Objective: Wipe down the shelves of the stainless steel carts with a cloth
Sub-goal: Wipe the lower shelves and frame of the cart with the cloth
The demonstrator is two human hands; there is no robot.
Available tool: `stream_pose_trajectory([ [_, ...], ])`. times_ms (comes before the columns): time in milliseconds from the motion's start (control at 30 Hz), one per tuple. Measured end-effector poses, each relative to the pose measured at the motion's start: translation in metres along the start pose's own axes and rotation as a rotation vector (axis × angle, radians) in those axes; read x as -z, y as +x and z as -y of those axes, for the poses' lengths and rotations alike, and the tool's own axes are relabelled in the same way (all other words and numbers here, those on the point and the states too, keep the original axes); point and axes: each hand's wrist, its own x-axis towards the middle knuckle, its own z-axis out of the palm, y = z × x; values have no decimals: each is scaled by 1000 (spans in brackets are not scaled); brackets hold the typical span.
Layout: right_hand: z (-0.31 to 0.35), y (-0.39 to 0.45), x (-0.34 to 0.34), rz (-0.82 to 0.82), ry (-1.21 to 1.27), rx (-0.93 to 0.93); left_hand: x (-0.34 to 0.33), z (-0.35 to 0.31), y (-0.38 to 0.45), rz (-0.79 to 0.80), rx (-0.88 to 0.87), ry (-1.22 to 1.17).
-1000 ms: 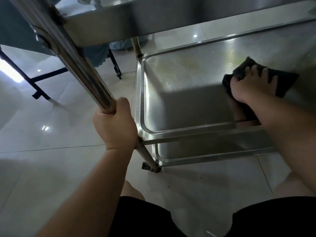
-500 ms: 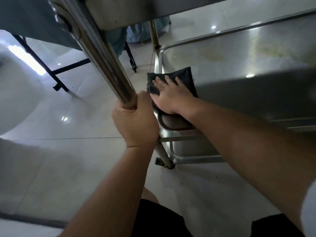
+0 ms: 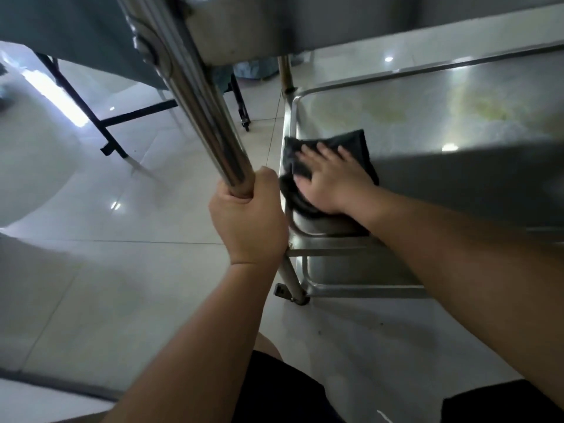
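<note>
The stainless steel cart's middle shelf (image 3: 427,99) fills the right of the head view, with yellowish stains near its far side. A dark cloth (image 3: 357,141) lies in the shelf's near left corner. My right hand (image 3: 332,178) presses flat on the cloth with straight, spread fingers. My left hand (image 3: 247,218) grips the cart's near left upright post (image 3: 198,96). The upper shelf (image 3: 244,25) hangs overhead. A lower shelf (image 3: 351,270) shows beneath the middle one.
Glossy tiled floor (image 3: 122,270) spreads to the left and below. A black metal frame (image 3: 103,123) under teal fabric stands at the back left. The cart's foot (image 3: 293,294) rests on the floor. My knees in dark shorts (image 3: 274,392) are at the bottom.
My right hand slid the cloth from the right part of the middle shelf to its near left corner. My left hand kept its grip on the post.
</note>
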Motion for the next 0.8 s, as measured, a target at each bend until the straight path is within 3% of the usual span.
stream_pose_trajectory([
  [133, 21, 30, -9, -20, 21, -112, 0, -2, 2, -8, -19, 42],
  [467, 8, -79, -16, 46, 2, 296, 0, -6, -2, -64, 21, 111],
  [800, -39, -115, -5, 4, -22, 225, 17, 7, -18, -58, -80, 460],
])
